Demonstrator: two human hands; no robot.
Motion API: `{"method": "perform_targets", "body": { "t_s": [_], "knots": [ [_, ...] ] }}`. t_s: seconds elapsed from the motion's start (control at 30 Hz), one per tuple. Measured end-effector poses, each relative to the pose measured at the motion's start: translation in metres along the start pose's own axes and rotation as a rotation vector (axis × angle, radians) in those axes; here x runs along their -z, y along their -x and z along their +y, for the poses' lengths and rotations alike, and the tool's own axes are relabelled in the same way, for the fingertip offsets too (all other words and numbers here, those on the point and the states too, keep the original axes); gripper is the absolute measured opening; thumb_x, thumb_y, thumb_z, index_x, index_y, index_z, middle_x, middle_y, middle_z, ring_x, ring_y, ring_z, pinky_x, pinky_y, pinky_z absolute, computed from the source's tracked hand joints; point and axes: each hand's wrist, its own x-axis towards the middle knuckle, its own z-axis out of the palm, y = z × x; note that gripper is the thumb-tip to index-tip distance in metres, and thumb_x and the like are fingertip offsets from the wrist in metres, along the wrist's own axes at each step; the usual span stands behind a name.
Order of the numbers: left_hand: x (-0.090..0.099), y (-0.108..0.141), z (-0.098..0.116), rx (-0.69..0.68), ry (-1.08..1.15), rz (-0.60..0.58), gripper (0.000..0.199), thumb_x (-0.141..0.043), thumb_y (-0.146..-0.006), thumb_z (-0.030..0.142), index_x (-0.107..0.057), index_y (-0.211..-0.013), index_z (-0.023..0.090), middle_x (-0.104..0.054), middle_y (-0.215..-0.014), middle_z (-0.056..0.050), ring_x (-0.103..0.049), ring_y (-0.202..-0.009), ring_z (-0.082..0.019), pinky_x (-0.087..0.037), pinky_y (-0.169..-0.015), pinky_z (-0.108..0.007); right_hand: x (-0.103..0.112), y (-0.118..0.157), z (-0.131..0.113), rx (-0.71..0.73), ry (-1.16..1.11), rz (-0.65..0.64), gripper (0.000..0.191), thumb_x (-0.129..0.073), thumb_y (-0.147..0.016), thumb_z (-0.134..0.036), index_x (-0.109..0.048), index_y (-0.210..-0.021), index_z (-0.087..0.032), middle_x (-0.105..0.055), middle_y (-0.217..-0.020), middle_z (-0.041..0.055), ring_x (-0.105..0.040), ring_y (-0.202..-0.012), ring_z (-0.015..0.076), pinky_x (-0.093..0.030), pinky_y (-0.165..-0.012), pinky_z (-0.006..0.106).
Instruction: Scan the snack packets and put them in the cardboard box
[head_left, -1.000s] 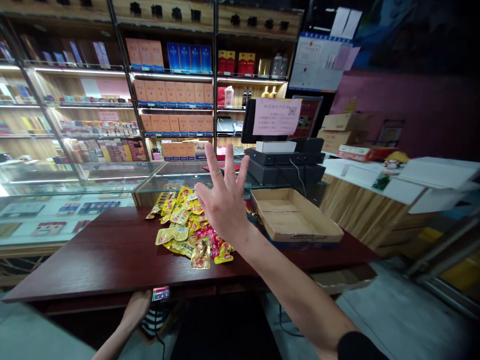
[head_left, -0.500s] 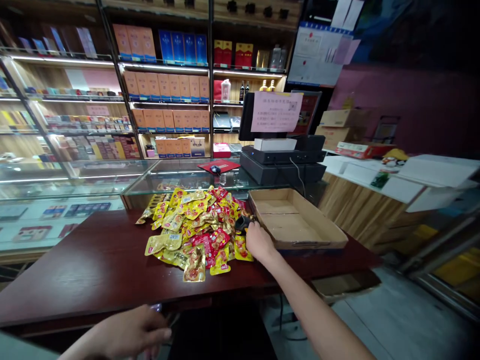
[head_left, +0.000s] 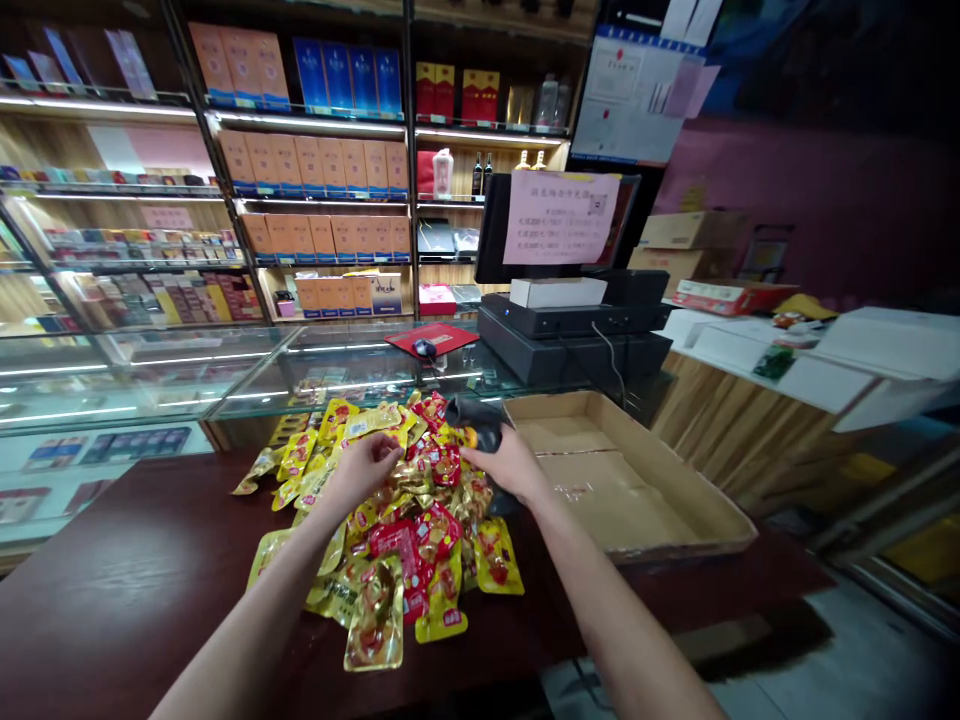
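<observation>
A pile of red, yellow and gold snack packets [head_left: 405,530] lies on the dark red table [head_left: 135,560]. My left hand [head_left: 367,465] is over the upper left of the pile, its fingers curled together; whatever they may hold is too small to make out. My right hand [head_left: 510,462] grips a black object [head_left: 480,418] at the pile's right edge, beside the cardboard tray [head_left: 622,480]. The object looks like a scanner, but its lower part is partly hidden behind the hand. The shallow tray has low walls.
Behind the pile stands a glass counter [head_left: 337,365] with a mouse [head_left: 425,348] on a red mat [head_left: 442,338]. A monitor [head_left: 487,230] with a pink paper rises behind the tray. White boxes [head_left: 885,350] stand at the right.
My left hand has moved up from below the table's front edge onto the pile, and its fingers have drawn together. The black object has lifted slightly in my right hand. The view is closer to the table.
</observation>
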Motion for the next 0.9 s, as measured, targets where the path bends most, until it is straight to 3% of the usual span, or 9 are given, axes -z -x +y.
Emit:
{"method": "perform_targets", "body": {
  "t_s": [0.07,0.1,0.23,0.33,0.43,0.57,0.7,0.8,0.9],
  "knots": [
    [-0.011,-0.026,0.006,-0.108,-0.142,0.111,0.031,-0.055,-0.081,0.039,-0.064,-0.099,0.015,-0.067,-0.087,-0.009,-0.063,-0.076,-0.020,-0.048,-0.069,-0.032,-0.004,-0.033,-0.012,-0.162,-0.373,-0.233,0.036,-0.079,-0.063,-0.035,-0.060,-0.086,-0.014,-0.063,-0.064,0.0031,-0.058,-0.052,0.0143,-0.050,-0.048,0.027],
    [-0.017,-0.038,0.010,-0.190,-0.234,0.152,0.032,-0.056,-0.081,0.034,-0.063,-0.107,0.016,-0.067,-0.099,-0.011,-0.062,-0.088,-0.023,-0.047,-0.078,-0.035,-0.006,-0.048,-0.016,-0.215,-0.519,-0.263,0.034,-0.080,-0.063,-0.032,-0.060,-0.083,-0.013,-0.062,-0.061,0.0020,-0.055,-0.049,0.0120,-0.049,-0.045,0.024],
    [-0.041,-0.076,0.017,-0.429,-0.566,0.094,0.055,-0.058,-0.076,0.013,-0.054,-0.129,0.023,-0.045,-0.142,-0.012,-0.036,-0.132,-0.032,-0.031,-0.104,-0.049,-0.021,-0.078,-0.029,-0.294,-1.053,-0.307,0.019,-0.072,-0.072,-0.022,-0.061,-0.083,-0.010,-0.067,-0.072,0.0053,-0.061,-0.057,0.0113,-0.056,-0.053,0.023],
    [-0.048,-0.093,0.015,-0.458,-0.571,-0.013,0.048,-0.056,-0.075,0.009,-0.061,-0.121,0.022,-0.052,-0.137,-0.011,-0.034,-0.135,-0.031,-0.027,-0.108,-0.052,-0.031,-0.077,-0.034,-0.190,-1.230,-0.225,0.021,-0.070,-0.072,-0.019,-0.060,-0.088,-0.012,-0.069,-0.084,0.0065,-0.068,-0.074,0.0172,-0.060,-0.063,0.029],
    [-0.040,-0.097,0.008,-0.418,-0.335,0.045,0.033,-0.052,-0.081,0.013,-0.069,-0.108,0.022,-0.067,-0.116,-0.009,-0.049,-0.124,-0.027,-0.034,-0.106,-0.044,-0.035,-0.072,-0.035,-0.030,-1.175,-0.151,0.036,-0.073,-0.069,-0.023,-0.056,-0.101,-0.019,-0.068,-0.103,0.0053,-0.069,-0.074,0.0170,-0.059,-0.056,0.028],
    [-0.015,-0.086,-0.004,-0.093,0.229,0.357,0.027,-0.054,-0.084,0.034,-0.069,-0.101,0.018,-0.071,-0.099,-0.008,-0.066,-0.093,-0.024,-0.050,-0.087,-0.038,-0.029,-0.072,-0.034,0.101,-0.998,-0.212,0.040,-0.069,-0.073,-0.028,-0.049,-0.108,-0.025,-0.065,-0.110,0.0029,-0.060,-0.053,0.0089,-0.050,-0.042,0.022],
    [0.001,-0.078,-0.008,0.117,0.813,0.316,0.039,-0.065,-0.074,0.044,-0.063,-0.095,0.011,-0.070,-0.091,-0.008,-0.067,-0.073,-0.021,-0.057,-0.068,-0.036,-0.022,-0.069,-0.036,0.073,-0.747,-0.284,0.026,-0.063,-0.079,-0.034,-0.053,-0.098,-0.019,-0.067,-0.084,0.0017,-0.052,-0.050,0.0069,-0.043,-0.046,0.020],
    [0.005,-0.082,-0.007,0.179,0.925,0.322,0.038,-0.070,-0.070,0.040,-0.063,-0.093,0.012,-0.067,-0.088,-0.005,-0.066,-0.069,-0.018,-0.059,-0.062,-0.035,-0.022,-0.064,-0.040,0.014,-0.507,-0.289,0.026,-0.068,-0.074,-0.033,-0.057,-0.092,-0.017,-0.063,-0.070,-0.0001,-0.054,-0.054,0.0096,-0.043,-0.049,0.021],
    [0.004,-0.088,-0.010,0.244,1.012,0.326,0.033,-0.070,-0.070,0.036,-0.062,-0.093,0.013,-0.065,-0.082,-0.002,-0.065,-0.066,-0.016,-0.059,-0.061,-0.034,-0.023,-0.062,-0.040,-0.032,-0.542,-0.326,0.027,-0.065,-0.074,-0.029,-0.055,-0.096,-0.017,-0.061,-0.067,-0.0016,-0.055,-0.051,0.0110,-0.044,-0.050,0.024]
  ]
}}
